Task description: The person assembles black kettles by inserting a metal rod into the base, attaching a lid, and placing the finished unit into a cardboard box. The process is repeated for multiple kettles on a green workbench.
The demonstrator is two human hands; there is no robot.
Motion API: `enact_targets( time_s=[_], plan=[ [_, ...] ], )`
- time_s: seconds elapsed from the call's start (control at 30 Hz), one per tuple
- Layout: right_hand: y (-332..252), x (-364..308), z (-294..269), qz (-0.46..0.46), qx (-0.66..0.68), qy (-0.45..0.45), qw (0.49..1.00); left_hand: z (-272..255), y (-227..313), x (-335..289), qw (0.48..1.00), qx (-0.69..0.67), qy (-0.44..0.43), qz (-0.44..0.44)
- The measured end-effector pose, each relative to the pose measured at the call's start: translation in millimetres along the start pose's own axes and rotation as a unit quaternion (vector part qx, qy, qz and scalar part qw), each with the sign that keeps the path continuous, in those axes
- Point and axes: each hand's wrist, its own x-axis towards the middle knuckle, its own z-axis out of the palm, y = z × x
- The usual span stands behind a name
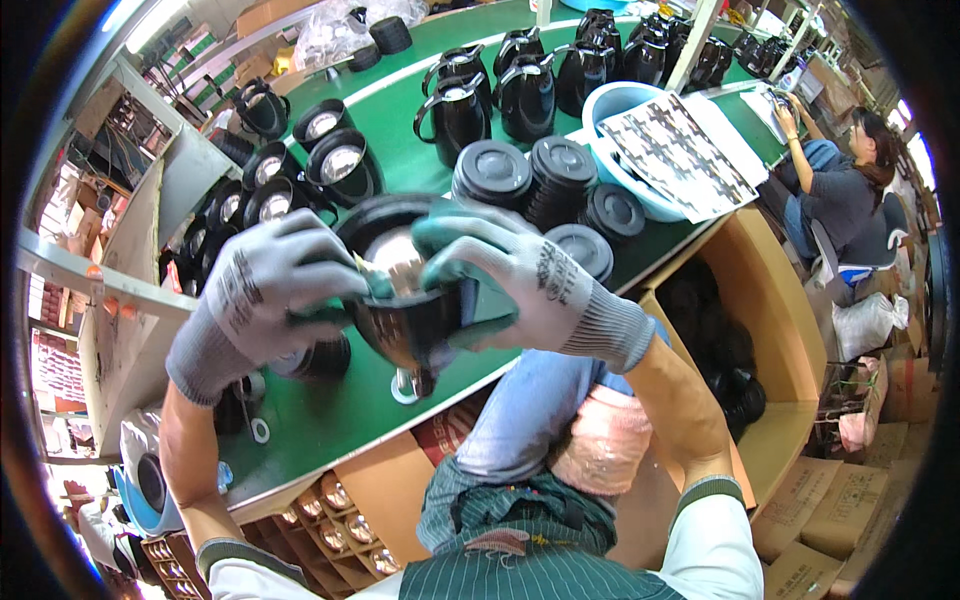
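Observation:
Between my two gloved hands is a black jug body (400, 325), tilted so that its mouth and shiny silver inside show. My right hand (510, 275), in a grey glove with green fingers, curls round the jug's right side and rim. My left hand (280, 285) closes on the left side of the same rim, its fingertips at the mouth. Motion blurs the rim. Just below the jug a small shiny round piece (405, 385) is partly visible on the green table. Stacked black lids (493, 172) stand just beyond my right hand.
Several finished black jugs with handles (525, 97) stand across the green table (410, 190). Open black bodies (342, 165) lie at the left. A blue basin (610, 105) bears a patterned sheet. An open carton (780, 300) holds black parts. Another person (845, 195) sits at the right.

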Motion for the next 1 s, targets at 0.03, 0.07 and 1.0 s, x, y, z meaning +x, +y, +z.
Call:
enact_targets(
  time_s=[0.03, 0.07, 1.0],
  plan=[
    [-9, -9, 4, 0.007, 0.045, 0.007, 0.999, 12, 9, -13, 1.000, -0.021, 0.007, -0.007],
    [-18, -21, 8, 0.021, 0.095, 0.015, 0.995, 27, 16, -27, 0.999, -0.036, 0.013, -0.027],
    [87, -110, 63, 0.528, -0.321, 0.013, 0.786, 396, 61, -136, 0.833, -0.469, 0.111, -0.272]
  ],
)
